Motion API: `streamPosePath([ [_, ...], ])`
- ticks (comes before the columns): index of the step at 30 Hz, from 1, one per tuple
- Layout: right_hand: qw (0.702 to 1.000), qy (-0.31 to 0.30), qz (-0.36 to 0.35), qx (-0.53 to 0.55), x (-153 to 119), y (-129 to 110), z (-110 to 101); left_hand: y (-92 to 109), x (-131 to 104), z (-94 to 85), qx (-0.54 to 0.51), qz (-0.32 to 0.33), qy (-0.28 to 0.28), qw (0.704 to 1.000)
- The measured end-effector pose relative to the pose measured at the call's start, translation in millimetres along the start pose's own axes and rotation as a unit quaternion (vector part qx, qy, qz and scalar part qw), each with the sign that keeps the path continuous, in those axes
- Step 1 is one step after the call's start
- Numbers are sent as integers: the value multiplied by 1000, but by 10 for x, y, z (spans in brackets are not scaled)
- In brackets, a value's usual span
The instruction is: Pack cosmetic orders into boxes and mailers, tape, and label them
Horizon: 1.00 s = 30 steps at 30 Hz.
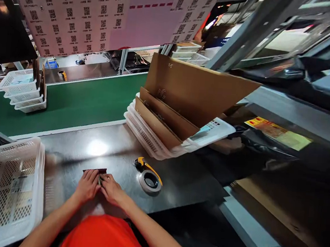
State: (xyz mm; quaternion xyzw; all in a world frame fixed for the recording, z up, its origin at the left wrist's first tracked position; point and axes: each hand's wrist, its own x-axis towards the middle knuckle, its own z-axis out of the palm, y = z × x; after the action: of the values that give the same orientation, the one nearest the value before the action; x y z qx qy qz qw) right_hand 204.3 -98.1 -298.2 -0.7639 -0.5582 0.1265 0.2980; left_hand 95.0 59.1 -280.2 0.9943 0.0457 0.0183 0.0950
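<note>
Close to the front of the metal table, my left hand [87, 185] and my right hand [112, 189] are side by side, fingers bent and closed over a small brown cardboard piece [102, 170]. Its dark brown edge shows beyond my fingertips; the rest is covered by the hands. Something small and greenish shows between the two hands, too little of it to name. To the right of my right hand lies a yellow tape dispenser [140, 162] with a roll of tape [150, 181].
A white perforated basket [39, 182] stands at the left. Nested white baskets [145, 135] holding cardboard sheets [196, 88] stand at the table's back right. Behind runs a green conveyor belt [90, 94] carrying stacked baskets [30, 107]. A sheet of QR codes [144, 26] hangs overhead.
</note>
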Motion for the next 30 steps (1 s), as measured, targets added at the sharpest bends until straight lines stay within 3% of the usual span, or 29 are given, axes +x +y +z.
streamPosePath([
  [3,987,143,40,55,-51,70,230,-182,18,224,52,-29,133,989],
  [5,968,223,96,61,-131,125,385,-281,-44,394,81,-62,191,976],
  [7,952,271,139,35,-255,266,407,-358,-180,539,88,-29,192,977],
  [10,918,333,215,-11,-491,679,83,-424,-427,650,70,23,157,985],
  [12,892,320,318,-35,-623,1012,-286,-426,-521,640,38,-8,148,988],
  [14,861,240,445,-51,-702,1296,-634,-414,-522,580,-17,-39,146,988],
  [16,857,166,487,-42,-734,1482,-874,-420,-460,506,-89,-38,130,987],
  [18,870,116,479,-19,-749,1557,-988,-452,-395,456,-157,-22,106,982],
  [22,862,67,503,0,-782,1450,-980,-504,-369,480,-259,-32,101,960],
  [26,851,73,519,10,-748,1097,-866,-480,-398,570,-339,-62,123,931],
  [28,871,72,484,30,-691,827,-803,-458,-395,582,-366,-66,130,919],
  [30,915,81,391,49,-611,516,-732,-432,-379,557,-384,-72,135,911],
])
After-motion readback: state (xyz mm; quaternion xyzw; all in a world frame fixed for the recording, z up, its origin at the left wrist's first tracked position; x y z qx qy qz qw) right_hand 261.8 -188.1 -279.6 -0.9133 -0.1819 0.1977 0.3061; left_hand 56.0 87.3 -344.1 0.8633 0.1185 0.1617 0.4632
